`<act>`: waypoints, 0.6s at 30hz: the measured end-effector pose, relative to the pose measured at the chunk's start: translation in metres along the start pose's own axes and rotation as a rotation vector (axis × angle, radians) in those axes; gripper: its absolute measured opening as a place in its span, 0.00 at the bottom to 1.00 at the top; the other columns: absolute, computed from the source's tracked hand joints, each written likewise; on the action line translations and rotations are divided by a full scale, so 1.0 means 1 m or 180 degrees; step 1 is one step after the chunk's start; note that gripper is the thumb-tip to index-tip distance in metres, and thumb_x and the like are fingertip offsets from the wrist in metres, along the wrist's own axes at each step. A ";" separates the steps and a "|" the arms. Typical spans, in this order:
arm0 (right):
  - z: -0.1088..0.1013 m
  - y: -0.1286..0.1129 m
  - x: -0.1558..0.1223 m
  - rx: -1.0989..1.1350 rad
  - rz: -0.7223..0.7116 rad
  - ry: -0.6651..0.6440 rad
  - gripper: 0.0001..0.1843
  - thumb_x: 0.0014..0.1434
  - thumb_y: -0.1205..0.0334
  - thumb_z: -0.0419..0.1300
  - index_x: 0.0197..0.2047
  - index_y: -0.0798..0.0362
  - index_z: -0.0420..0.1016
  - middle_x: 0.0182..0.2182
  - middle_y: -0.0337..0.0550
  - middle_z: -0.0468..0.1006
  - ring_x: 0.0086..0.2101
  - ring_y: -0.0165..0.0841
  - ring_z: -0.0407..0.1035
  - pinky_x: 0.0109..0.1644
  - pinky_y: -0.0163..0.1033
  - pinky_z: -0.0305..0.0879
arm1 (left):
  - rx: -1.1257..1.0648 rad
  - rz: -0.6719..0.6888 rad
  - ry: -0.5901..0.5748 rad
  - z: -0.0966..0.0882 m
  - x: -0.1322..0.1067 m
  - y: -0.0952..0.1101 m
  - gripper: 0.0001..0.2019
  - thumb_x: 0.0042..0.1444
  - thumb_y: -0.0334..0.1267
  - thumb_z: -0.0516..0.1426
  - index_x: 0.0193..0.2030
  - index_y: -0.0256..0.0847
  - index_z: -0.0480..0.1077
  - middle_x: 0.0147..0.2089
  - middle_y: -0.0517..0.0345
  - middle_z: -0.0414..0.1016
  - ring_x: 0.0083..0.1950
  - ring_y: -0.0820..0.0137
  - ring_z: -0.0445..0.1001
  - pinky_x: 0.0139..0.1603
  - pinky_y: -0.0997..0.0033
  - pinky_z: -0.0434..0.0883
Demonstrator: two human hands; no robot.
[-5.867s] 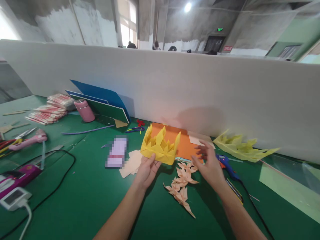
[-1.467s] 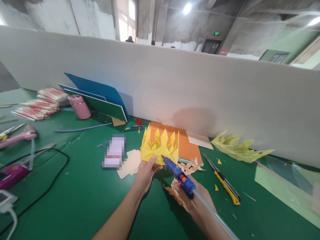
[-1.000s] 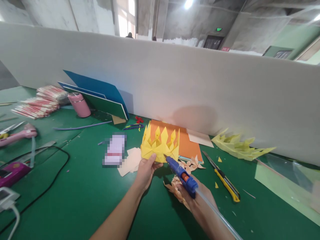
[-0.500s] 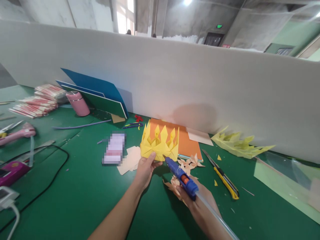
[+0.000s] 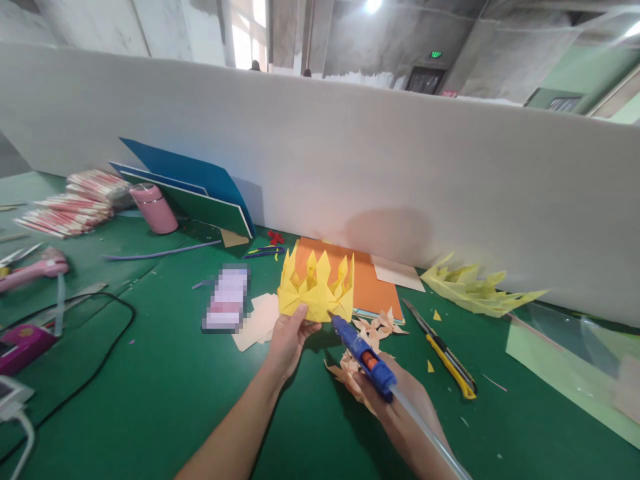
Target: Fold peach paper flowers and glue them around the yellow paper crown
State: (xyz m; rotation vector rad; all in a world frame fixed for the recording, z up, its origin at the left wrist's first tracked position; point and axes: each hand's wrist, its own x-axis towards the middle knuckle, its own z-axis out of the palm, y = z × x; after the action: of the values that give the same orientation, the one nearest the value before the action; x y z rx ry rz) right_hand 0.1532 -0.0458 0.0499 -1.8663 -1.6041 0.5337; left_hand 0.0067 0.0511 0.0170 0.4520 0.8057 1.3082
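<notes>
A yellow folded paper crown (image 5: 320,299) is pinched at its lower front edge by my left hand (image 5: 290,337), thumb in front and fingers behind. My right hand (image 5: 400,400) is wrapped round a blue hot glue gun (image 5: 361,352), with a clear glue stick (image 5: 430,430) trailing from its back end. The gun's nozzle is at the crown's lower band, right of my left thumb; whether it touches I cannot tell. Under and behind the gun lie peach folded paper pieces (image 5: 384,325), partly hidden by my right hand.
A yellow utility knife (image 5: 453,363) lies right of my right hand, blade out. Behind it rests a pale yellow paper crown (image 5: 480,290). Orange paper (image 5: 380,290) lies behind the held crown. Leftward are a blurred phone (image 5: 227,298), a pink bottle (image 5: 154,208) and a black cable (image 5: 113,353).
The crown in my left hand has shifted slightly left relative to the glue gun's nozzle. My grip on both things is unchanged. The whole view has moved a little.
</notes>
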 end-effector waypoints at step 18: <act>0.005 0.004 0.002 -0.0183 -0.0136 0.0037 0.25 0.55 0.35 0.46 0.26 0.48 0.65 0.19 0.41 0.74 0.20 0.36 0.68 0.23 0.34 0.57 | 0.0028 -0.0046 0.0001 -0.004 0.001 -0.001 0.14 0.41 0.41 0.66 0.33 0.36 0.75 0.31 0.55 0.81 0.28 0.72 0.77 0.29 0.77 0.75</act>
State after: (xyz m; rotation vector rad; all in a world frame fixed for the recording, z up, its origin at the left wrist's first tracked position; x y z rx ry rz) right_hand 0.1528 -0.0432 0.0435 -1.8687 -1.6639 0.4619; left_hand 0.0048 0.0515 0.0135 0.4520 0.8139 1.2918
